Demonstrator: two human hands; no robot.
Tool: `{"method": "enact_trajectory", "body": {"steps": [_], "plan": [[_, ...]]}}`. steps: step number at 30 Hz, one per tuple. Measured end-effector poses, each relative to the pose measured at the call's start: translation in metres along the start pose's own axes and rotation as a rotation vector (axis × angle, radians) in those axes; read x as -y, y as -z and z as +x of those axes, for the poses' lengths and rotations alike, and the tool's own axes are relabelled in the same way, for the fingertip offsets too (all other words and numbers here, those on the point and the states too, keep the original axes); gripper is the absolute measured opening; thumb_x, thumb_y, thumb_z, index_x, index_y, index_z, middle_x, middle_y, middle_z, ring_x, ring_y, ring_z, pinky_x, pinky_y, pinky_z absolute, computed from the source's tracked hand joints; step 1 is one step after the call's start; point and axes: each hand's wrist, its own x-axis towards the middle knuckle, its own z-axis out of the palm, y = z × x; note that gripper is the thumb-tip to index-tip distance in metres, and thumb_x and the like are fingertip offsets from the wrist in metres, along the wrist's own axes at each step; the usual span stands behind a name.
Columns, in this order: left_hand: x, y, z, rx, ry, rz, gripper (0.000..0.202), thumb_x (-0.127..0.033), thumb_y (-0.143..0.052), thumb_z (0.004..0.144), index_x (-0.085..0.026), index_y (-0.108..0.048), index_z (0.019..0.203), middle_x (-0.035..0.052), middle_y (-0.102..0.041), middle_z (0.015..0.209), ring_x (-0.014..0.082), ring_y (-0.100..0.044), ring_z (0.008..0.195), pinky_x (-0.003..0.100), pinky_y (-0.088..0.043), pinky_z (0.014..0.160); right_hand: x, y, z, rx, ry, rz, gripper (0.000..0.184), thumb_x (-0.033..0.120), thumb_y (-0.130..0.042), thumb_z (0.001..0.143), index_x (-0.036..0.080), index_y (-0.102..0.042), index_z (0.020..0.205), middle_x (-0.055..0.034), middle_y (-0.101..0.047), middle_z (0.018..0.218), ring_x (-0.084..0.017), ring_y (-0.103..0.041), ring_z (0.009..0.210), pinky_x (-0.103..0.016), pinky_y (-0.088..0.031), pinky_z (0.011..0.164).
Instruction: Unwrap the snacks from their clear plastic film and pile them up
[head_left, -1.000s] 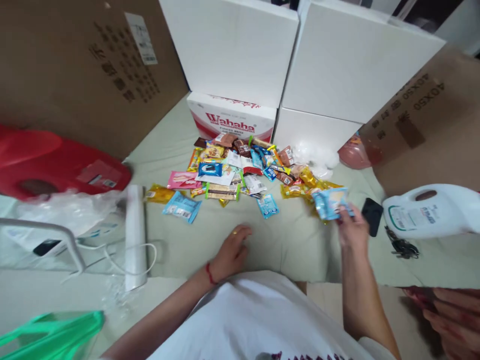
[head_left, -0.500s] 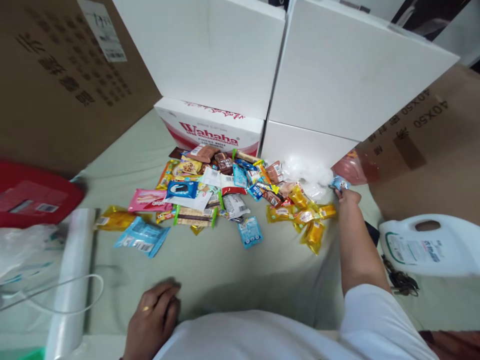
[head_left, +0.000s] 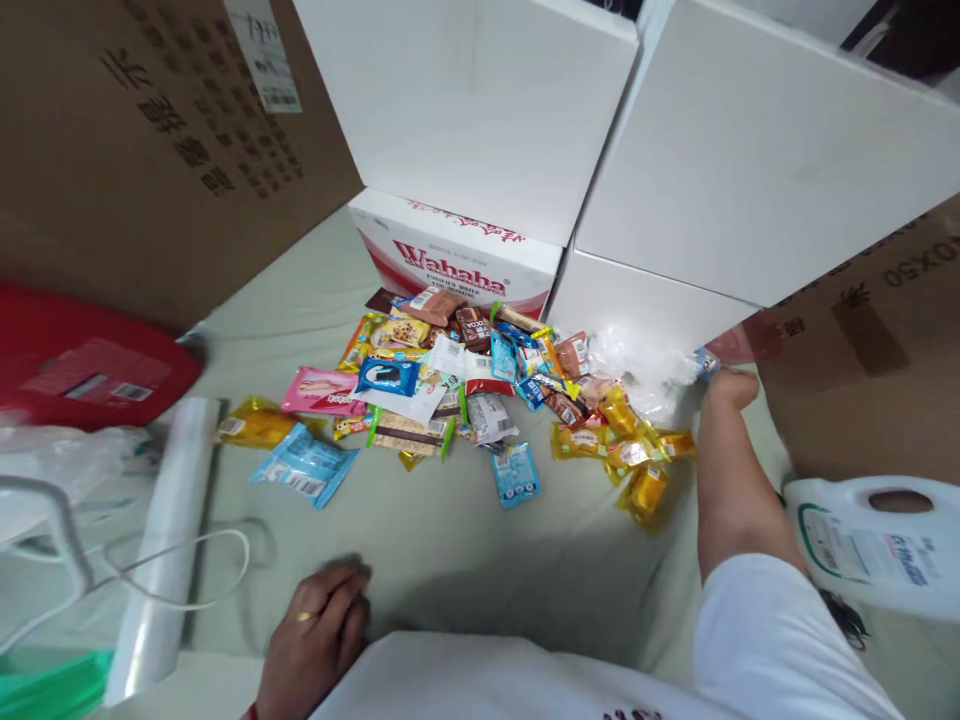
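My left hand (head_left: 319, 625), a ring on one finger, rests on the green cloth (head_left: 442, 560) with its fingers curled in and nothing in them. Over on the far right, my right hand (head_left: 731, 388) is closed on a small blue snack packet (head_left: 706, 362), most of which the hand hides. Beside it lie a clear plastic bag (head_left: 637, 360) and several yellow-wrapped snacks (head_left: 634, 452). A heap of mixed packets spreads across the middle, with a pink packet (head_left: 324, 391), a wafer bar (head_left: 411, 433) and a flat blue packet (head_left: 516, 475) along its near side.
A Wahaha carton (head_left: 457, 262) and white panels (head_left: 480, 110) stand behind the heap. Cardboard boxes flank both sides. At the left are a red container (head_left: 90, 360), a plastic roll (head_left: 169, 540) and a white cable (head_left: 244, 560); a white jug (head_left: 874, 540) is at the right.
My view has swung, so the scene sits further right and slightly tilted. My right hand, still on the blue packet, has turned so its fingers are less visible. My left hand stays put.
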Motion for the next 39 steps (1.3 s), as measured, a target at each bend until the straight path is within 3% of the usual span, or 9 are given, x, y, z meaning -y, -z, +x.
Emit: {"method": "enact_trajectory", "body": {"steps": [5,12,16,19,23,26,29,34,39], "plan": [[0.001,0.004,0.002,-0.044,-0.008,-0.091,0.013,-0.013,-0.055,0.095,-0.019,-0.065,0.1,0.0095,-0.068,0.1,0.0215,-0.066,0.091,0.033,-0.057,0.08,0.009,0.013,-0.043,-0.193,0.021,-0.078,0.024,0.026,-0.049,0.091,0.013,-0.069,0.095,-0.015,-0.071,0.093,-0.024,-0.06,0.086,-0.036,-0.044,0.082],[-0.004,0.008,0.004,-0.076,0.062,-0.251,0.012,-0.013,-0.057,0.092,-0.018,-0.068,0.093,0.0098,-0.07,0.101,0.0212,-0.067,0.094,0.033,-0.056,0.085,0.011,0.012,-0.113,0.309,0.097,-0.233,0.014,0.034,-0.074,0.068,0.02,-0.071,0.07,-0.0064,-0.071,0.071,-0.022,-0.06,0.072,-0.032,-0.043,0.071],[-0.001,0.017,0.006,-0.039,0.213,-0.478,0.015,-0.018,-0.055,0.093,-0.02,-0.07,0.091,0.007,-0.072,0.099,0.0189,-0.068,0.092,0.03,-0.055,0.081,0.021,0.038,-0.124,0.223,0.111,-0.162,0.019,0.037,-0.066,0.073,0.018,-0.072,0.072,-0.0084,-0.072,0.072,-0.023,-0.061,0.073,-0.032,-0.044,0.069],[-0.005,0.021,0.017,-0.01,0.424,-0.675,0.016,-0.029,-0.057,0.095,-0.02,-0.07,0.089,0.0046,-0.071,0.09,0.0177,-0.066,0.083,0.029,-0.052,0.074,0.033,0.06,-0.16,0.209,0.06,0.206,0.026,0.044,-0.067,0.075,0.019,-0.07,0.079,-0.0038,-0.068,0.069,-0.017,-0.054,0.061,-0.028,-0.041,0.057],[-0.037,0.017,0.059,0.133,0.675,-1.064,0.03,-0.048,-0.061,0.092,-0.018,-0.067,0.091,0.002,-0.066,0.078,0.0149,-0.06,0.07,0.027,-0.048,0.064,0.061,0.061,-0.264,0.681,-0.205,0.885,0.032,0.042,-0.083,0.066,0.022,-0.063,0.081,0.0051,-0.06,0.061,-0.005,-0.029,0.043,-0.019,-0.023,0.04],[-0.066,0.003,0.099,0.279,0.714,-1.319,0.045,-0.059,-0.068,0.083,-0.018,-0.067,0.1,0.0008,-0.063,0.077,0.0141,-0.06,0.071,0.025,-0.048,0.062,0.084,0.049,-0.349,1.013,-0.375,0.997,0.037,0.042,-0.087,0.064,0.022,-0.059,0.079,0.004,-0.061,0.063,-0.003,-0.025,0.042,-0.017,-0.02,0.04],[-0.079,-0.013,0.125,0.418,0.809,-1.519,0.055,-0.068,-0.071,0.075,-0.017,-0.065,0.094,0.0032,-0.066,0.085,0.0147,-0.062,0.074,0.025,-0.048,0.061,0.097,0.044,-0.404,1.15,-0.418,0.954,0.042,0.049,-0.087,0.065,0.022,-0.06,0.081,0.0037,-0.061,0.062,-0.004,-0.025,0.043,-0.018,-0.02,0.041],[-0.066,-0.025,0.121,0.398,0.865,-1.488,0.051,-0.064,-0.078,0.069,-0.018,-0.056,0.068,-0.0025,-0.056,0.061,0.0095,-0.051,0.059,0.023,-0.041,0.058,0.087,0.051,-0.402,1.036,-0.153,0.716,0.036,0.054,-0.076,0.079,0.022,-0.06,0.081,0.0037,-0.058,0.065,-0.008,-0.035,0.05,-0.022,-0.027,0.047],[-0.046,-0.017,0.107,0.332,0.894,-1.705,0.051,-0.055,-0.09,0.064,-0.017,-0.058,0.074,-0.0034,-0.057,0.074,0.0092,-0.054,0.07,0.022,-0.046,0.068,0.075,0.067,-0.366,0.937,0.125,0.508,0.036,0.056,-0.067,0.088,0.022,-0.06,0.08,0.0038,-0.052,0.066,-0.013,-0.043,0.06,-0.025,-0.036,0.057]]}}
